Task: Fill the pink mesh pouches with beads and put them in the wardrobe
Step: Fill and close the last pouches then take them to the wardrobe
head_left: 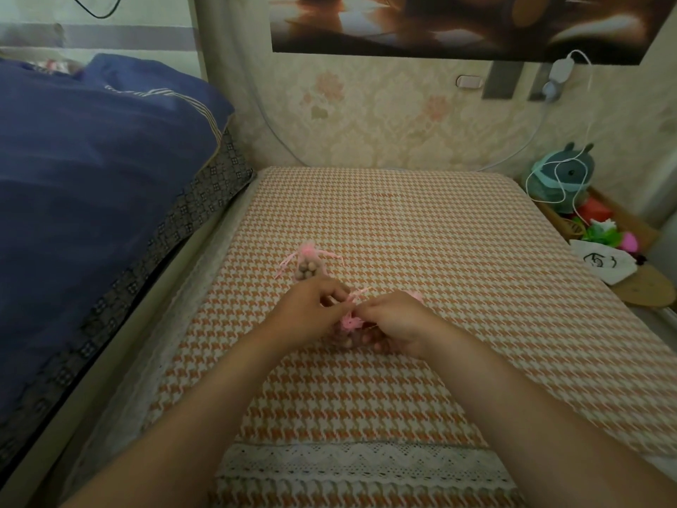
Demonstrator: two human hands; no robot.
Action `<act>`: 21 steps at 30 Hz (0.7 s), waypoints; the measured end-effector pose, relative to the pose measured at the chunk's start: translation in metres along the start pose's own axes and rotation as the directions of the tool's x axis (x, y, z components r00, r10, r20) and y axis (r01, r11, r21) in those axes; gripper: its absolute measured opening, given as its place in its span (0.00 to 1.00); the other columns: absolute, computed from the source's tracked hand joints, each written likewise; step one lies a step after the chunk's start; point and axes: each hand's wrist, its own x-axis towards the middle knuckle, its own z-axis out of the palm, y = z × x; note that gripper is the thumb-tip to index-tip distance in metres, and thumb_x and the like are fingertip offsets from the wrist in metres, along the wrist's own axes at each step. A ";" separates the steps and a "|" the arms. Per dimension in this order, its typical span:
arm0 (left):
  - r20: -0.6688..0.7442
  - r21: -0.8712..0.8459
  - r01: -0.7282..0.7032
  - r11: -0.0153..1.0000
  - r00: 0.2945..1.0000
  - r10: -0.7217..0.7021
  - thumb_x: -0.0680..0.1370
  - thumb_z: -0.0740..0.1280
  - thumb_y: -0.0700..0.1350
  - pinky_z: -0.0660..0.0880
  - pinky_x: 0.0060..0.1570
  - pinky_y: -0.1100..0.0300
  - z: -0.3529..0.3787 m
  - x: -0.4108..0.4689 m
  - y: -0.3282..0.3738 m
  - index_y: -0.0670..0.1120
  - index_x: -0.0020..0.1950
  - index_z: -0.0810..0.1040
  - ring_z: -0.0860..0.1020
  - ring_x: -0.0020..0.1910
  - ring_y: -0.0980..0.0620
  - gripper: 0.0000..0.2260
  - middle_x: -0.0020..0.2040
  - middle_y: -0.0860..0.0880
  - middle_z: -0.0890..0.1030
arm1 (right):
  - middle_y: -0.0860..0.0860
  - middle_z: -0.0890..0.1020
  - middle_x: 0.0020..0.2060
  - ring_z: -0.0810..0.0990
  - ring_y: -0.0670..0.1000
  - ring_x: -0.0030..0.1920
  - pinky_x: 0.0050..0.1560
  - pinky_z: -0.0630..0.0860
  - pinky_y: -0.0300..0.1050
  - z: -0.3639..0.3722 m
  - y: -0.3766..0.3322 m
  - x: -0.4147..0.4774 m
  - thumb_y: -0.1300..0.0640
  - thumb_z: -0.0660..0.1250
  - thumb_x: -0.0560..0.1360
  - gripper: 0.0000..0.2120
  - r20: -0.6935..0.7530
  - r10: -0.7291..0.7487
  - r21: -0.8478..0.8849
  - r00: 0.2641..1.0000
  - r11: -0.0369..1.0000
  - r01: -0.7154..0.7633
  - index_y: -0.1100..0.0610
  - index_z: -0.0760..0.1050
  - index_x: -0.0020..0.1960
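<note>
Houndstooth table (439, 251): one filled pouch (307, 267) lies apart; left hand (311, 313) and right hand (395, 324) pinch second pouch's drawstring (350, 317)

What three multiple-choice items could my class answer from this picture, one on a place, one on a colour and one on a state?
1. Where does the filled pouch lie?
A. on the blue quilt
B. on the houndstooth cloth beyond the left hand
C. in the basket

2. What colour are the pouch drawstrings?
A. pink
B. green
C. black

3. What are the hands doing?
A. resting flat and apart
B. holding a phone
C. pinching the strings of a second pouch

Answers: 1 B, it sits on the houndstooth cloth just past the left hand. 2 A, the drawstrings are pink. 3 C, the left hand and the right hand meet over the second pouch, fingers on its strings.
</note>
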 end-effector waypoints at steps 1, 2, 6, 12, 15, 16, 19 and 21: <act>0.021 -0.009 -0.029 1.000 0.999 0.029 0.77 0.72 0.47 0.75 0.50 0.64 -0.001 0.000 -0.001 0.56 0.38 0.81 0.79 0.50 0.61 0.08 0.56 0.61 0.81 | 0.60 0.83 0.37 0.78 0.51 0.30 0.28 0.73 0.41 -0.001 0.000 0.000 0.63 0.66 0.79 0.08 0.018 -0.018 -0.034 1.000 0.999 0.018 0.61 0.84 0.48; 0.039 -0.012 -0.055 0.998 0.998 0.056 0.77 0.71 0.46 0.75 0.51 0.64 -0.001 0.001 -0.003 0.58 0.37 0.80 0.79 0.50 0.61 0.10 0.58 0.61 0.80 | 0.60 0.83 0.38 0.78 0.51 0.30 0.27 0.73 0.41 -0.001 0.000 0.001 0.64 0.65 0.80 0.08 0.034 -0.033 -0.060 0.999 0.998 0.035 0.61 0.84 0.48; 0.066 -0.059 -0.078 0.995 0.994 0.082 0.79 0.69 0.43 0.77 0.44 0.58 0.000 0.006 -0.008 0.54 0.39 0.80 0.79 0.40 0.57 0.09 0.44 0.55 0.83 | 0.57 0.82 0.31 0.77 0.49 0.27 0.26 0.72 0.40 -0.002 0.000 0.005 0.64 0.65 0.80 0.09 0.072 -0.069 -0.059 0.995 0.996 0.073 0.62 0.83 0.46; 0.074 -0.037 -0.024 0.999 0.997 0.027 0.79 0.69 0.45 0.72 0.37 0.63 0.000 0.009 -0.020 0.50 0.38 0.81 0.74 0.32 0.60 0.10 0.32 0.55 0.79 | 0.54 0.84 0.43 0.81 0.50 0.29 0.28 0.75 0.44 -0.015 -0.007 0.004 0.59 0.66 0.80 0.06 -0.090 -0.180 -0.313 0.980 0.939 0.144 0.57 0.81 0.54; 0.093 -0.022 -0.003 1.000 0.996 0.005 0.79 0.69 0.45 0.70 0.34 0.65 -0.002 0.010 -0.020 0.44 0.39 0.83 0.73 0.28 0.60 0.10 0.29 0.54 0.79 | 0.44 0.77 0.56 0.79 0.49 0.34 0.33 0.76 0.40 -0.025 -0.007 0.000 0.62 0.65 0.78 0.27 0.001 -0.498 -0.601 0.867 0.692 0.399 0.41 0.69 0.73; 0.095 -0.023 0.002 1.000 0.995 0.000 0.79 0.69 0.45 0.69 0.33 0.67 -0.002 0.010 -0.018 0.44 0.38 0.83 0.73 0.27 0.62 0.10 0.28 0.56 0.79 | 0.42 0.75 0.58 0.79 0.49 0.36 0.37 0.78 0.39 -0.027 -0.007 -0.001 0.62 0.66 0.78 0.31 0.084 -0.564 -0.627 0.821 0.611 0.484 0.37 0.67 0.74; 0.087 -0.012 0.003 1.000 0.996 -0.002 0.78 0.70 0.45 0.70 0.33 0.69 -0.004 0.010 -0.016 0.46 0.41 0.85 0.74 0.28 0.63 0.08 0.29 0.55 0.81 | 0.41 0.80 0.53 0.78 0.40 0.42 0.50 0.78 0.38 -0.029 -0.009 0.000 0.58 0.70 0.78 0.21 0.181 -0.641 -0.692 0.746 0.456 0.560 0.40 0.77 0.68; 0.077 -0.004 0.008 1.000 0.997 -0.007 0.78 0.70 0.45 0.73 0.33 0.67 -0.005 0.010 -0.016 0.48 0.44 0.86 0.76 0.30 0.61 0.06 0.34 0.52 0.84 | 0.41 0.83 0.48 0.79 0.38 0.45 0.52 0.78 0.40 -0.027 -0.009 0.001 0.55 0.72 0.78 0.11 0.176 -0.652 -0.687 0.738 0.456 0.566 0.47 0.84 0.58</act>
